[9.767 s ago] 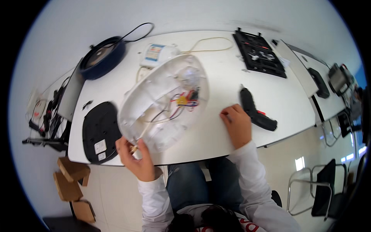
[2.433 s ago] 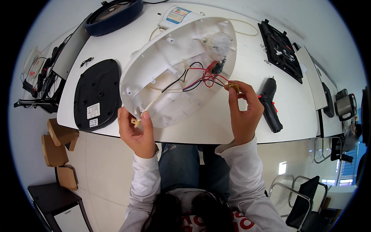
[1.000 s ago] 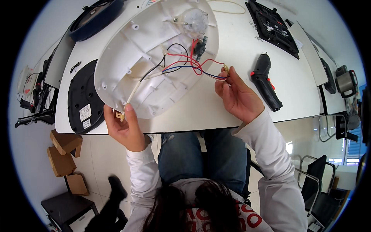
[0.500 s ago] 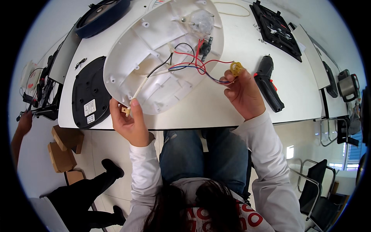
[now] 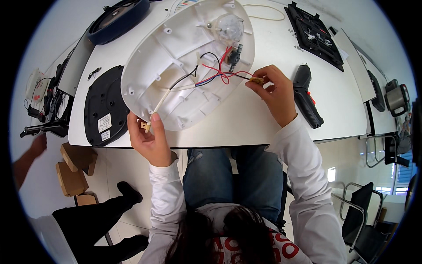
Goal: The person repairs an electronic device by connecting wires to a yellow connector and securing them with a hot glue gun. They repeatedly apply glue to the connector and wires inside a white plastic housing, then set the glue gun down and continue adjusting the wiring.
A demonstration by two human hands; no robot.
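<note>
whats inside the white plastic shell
Inside the white shell are red, black and blue wires, a clear round housing and, beside it, a black part. Whatever lies directly behind that black part is covered, so I can't tell.

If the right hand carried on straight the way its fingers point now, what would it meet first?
The right hand points leftward, so probably the wires leading from the small part it pinches, then the white shell; depth is unclear.

Noted white wall (image 5: 338, 15), far side; pale tiled flr (image 5: 140, 167) w/ bright lt. patch (image 5: 331, 174), R; blk metal-framed chair (image 5: 358, 204), near R.
</note>
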